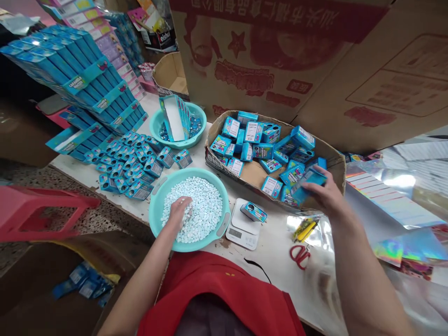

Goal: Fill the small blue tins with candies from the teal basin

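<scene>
My left hand [179, 212] is dug into small white candies [201, 210] that fill a turquoise basin [154, 205]; its fingers are curled round some of them. Over the right end of a low cardboard tray [227, 175], my right hand [327, 191] grips a small blue candy box [312, 178], slightly blurred. Many similar blue boxes lie jumbled in that tray. Between the basin and my right arm sits a white digital scale [241, 228]. One blue box with a round dark opening [254, 211] rests on it, tilted.
Blue boxes with holes [129, 161] crowd the table's left side, beside tall stacked display cartons [77, 79]. Behind is a second turquoise basin [199, 114]. Red scissors [299, 256] and a yellow cutter [308, 231] lie right. A large carton [280, 51] closes off the back.
</scene>
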The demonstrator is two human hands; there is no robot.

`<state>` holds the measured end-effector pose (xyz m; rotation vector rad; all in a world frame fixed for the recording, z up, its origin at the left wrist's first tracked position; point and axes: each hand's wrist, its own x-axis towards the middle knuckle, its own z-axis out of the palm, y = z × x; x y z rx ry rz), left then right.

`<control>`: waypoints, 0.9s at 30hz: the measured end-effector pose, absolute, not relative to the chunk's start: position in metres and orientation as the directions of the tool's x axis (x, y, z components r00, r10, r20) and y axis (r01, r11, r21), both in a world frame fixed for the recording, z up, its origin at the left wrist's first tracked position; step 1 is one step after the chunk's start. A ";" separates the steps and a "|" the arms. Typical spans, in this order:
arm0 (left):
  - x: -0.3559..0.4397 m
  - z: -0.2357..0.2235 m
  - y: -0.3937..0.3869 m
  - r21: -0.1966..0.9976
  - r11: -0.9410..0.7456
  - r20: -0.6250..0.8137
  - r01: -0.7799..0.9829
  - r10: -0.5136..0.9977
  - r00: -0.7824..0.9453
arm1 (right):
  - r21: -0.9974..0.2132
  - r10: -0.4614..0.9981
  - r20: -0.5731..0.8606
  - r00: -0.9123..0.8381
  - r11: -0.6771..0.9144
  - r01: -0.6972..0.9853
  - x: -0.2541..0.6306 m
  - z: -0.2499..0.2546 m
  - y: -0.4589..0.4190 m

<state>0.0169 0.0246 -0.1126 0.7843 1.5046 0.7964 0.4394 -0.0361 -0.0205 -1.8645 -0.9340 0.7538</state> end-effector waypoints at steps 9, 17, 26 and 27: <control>0.024 -0.090 0.031 0.421 0.621 -0.727 -0.661 0.667 0.163 | -0.954 0.971 -0.222 -0.089 -0.235 -0.185 0.261 -0.025 -0.073; 0.016 -0.094 0.029 0.464 0.623 -0.737 -0.630 0.666 0.117 | -0.709 0.900 -0.385 -0.202 -0.429 -0.560 0.220 -0.049 -0.045; 0.015 -0.099 0.011 0.496 0.638 -0.751 -0.588 0.655 0.078 | -0.556 0.781 -0.601 -0.172 -0.563 -0.612 0.197 -0.055 -0.013; 0.016 -0.098 0.011 0.496 0.645 -0.755 -0.581 0.651 0.079 | -0.568 0.774 -0.613 -0.162 -0.573 -0.591 0.196 -0.057 -0.011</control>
